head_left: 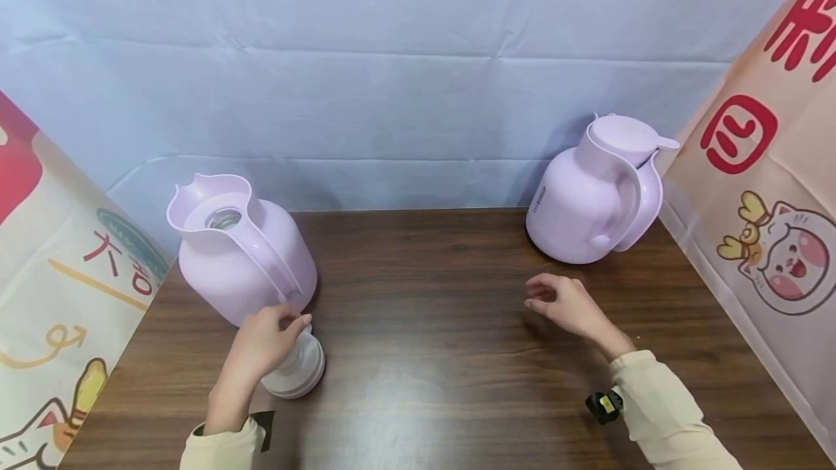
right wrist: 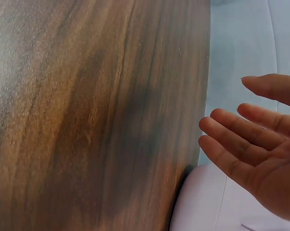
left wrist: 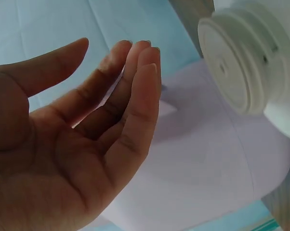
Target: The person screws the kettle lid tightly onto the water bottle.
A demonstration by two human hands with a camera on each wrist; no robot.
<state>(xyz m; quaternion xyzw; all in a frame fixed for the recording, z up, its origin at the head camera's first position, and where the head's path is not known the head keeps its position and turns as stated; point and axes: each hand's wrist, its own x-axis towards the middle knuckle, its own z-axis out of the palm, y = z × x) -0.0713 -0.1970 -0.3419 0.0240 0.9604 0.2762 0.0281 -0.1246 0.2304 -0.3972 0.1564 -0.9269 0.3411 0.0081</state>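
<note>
At the near side of the table [head_left: 424, 310], I record a white stopper [head_left: 302, 374] resting on the surface, partly hidden from me by the left hand [head_left: 261, 343]. The left wrist view shows me that hand's grip released: fingers loosely bent, thumb apart. I find the right hand [head_left: 567, 304] likewise released, raised over the wood. Just beyond the left hand stands an open-mouthed lilac jug [head_left: 209, 278]. Farther off, at right, I note a lidded lilac jug [head_left: 564, 198], near the pale blue cloth [head_left: 405, 107].
</note>
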